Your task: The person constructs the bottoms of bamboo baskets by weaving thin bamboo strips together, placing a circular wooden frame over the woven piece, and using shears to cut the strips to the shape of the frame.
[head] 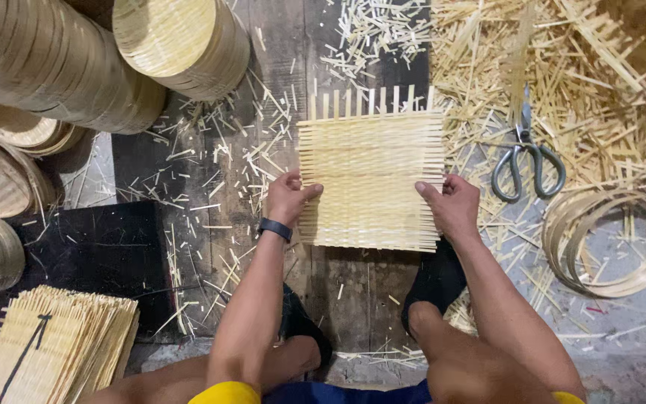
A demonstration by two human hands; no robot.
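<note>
A square woven bamboo mat (371,172) lies flat on the dark wooden floor in front of me, with loose strip ends sticking out along its far edge. My left hand (287,196) grips the mat's left edge, thumb on top. A dark band sits on that wrist. On the opposite side my right hand (451,206) pinches the mat's right edge the same way. Both my feet in dark footwear rest just below the mat.
Grey-handled scissors (526,158) lie right of the mat among bamboo offcuts (562,67). Thin bamboo hoops (613,239) lie at right. Stacked round bamboo trays (61,60) fill the upper left. A tied bundle of woven mats (57,346) sits at lower left.
</note>
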